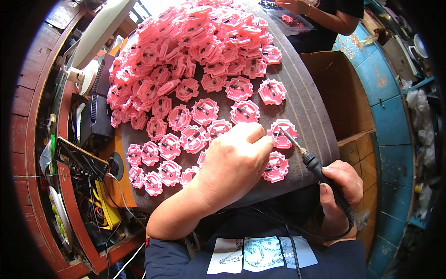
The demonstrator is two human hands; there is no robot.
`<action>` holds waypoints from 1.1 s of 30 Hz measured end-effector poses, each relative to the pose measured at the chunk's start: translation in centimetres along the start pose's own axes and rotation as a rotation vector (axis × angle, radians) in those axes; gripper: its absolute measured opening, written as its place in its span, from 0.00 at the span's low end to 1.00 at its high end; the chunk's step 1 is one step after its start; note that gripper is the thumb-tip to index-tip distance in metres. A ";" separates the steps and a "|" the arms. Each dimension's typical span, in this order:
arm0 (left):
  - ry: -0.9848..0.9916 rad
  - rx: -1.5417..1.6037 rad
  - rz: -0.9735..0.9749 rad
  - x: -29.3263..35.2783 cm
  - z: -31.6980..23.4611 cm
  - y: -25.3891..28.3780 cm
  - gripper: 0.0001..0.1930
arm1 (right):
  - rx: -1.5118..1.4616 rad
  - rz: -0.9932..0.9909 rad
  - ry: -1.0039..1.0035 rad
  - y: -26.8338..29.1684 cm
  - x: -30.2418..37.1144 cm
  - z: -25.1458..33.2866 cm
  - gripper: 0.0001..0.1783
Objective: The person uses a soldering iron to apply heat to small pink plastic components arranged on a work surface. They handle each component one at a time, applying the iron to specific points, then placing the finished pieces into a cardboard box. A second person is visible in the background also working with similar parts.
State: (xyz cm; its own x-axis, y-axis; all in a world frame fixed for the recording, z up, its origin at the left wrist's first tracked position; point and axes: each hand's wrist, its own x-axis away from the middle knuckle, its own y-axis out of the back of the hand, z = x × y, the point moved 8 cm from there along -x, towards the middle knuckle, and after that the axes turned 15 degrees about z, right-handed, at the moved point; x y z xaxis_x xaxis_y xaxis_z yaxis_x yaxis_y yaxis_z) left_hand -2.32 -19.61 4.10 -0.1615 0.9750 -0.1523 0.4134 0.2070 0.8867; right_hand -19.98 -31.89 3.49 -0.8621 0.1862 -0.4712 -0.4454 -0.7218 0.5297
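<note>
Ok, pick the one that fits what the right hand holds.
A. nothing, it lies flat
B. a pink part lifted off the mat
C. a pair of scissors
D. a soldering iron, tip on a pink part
D: the right hand wraps the black handle of a soldering iron whose metal tip meets a pink part that lies on the mat, with the left hand beside that part.
</note>
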 end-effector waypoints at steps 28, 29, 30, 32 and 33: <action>0.001 0.030 -0.046 -0.2 0.1 0.2 0.07 | -0.040 -0.008 -0.017 -0.1 0.3 -0.2 0.16; 0.002 0.035 -0.044 -0.2 0.1 0.2 0.07 | -0.045 -0.008 -0.020 -0.1 0.4 -0.2 0.16; 0.004 0.040 -0.042 -0.2 0.1 0.2 0.07 | -0.050 -0.009 -0.023 -0.1 0.4 -0.2 0.16; 0.002 0.046 -0.044 -0.2 0.1 0.2 0.08 | -0.050 -0.014 -0.025 -0.1 0.5 -0.3 0.16; 0.000 0.047 -0.048 -0.2 0.2 0.2 0.08 | -0.046 -0.018 -0.024 -0.1 0.6 -0.4 0.16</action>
State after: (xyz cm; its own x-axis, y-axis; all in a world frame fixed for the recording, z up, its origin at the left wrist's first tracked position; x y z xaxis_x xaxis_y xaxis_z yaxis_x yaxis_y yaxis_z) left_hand -2.08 -19.73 4.22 -0.1817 0.9641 -0.1939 0.4469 0.2566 0.8570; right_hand -20.34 -31.98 2.91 -0.8599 0.2146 -0.4631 -0.4497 -0.7478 0.4884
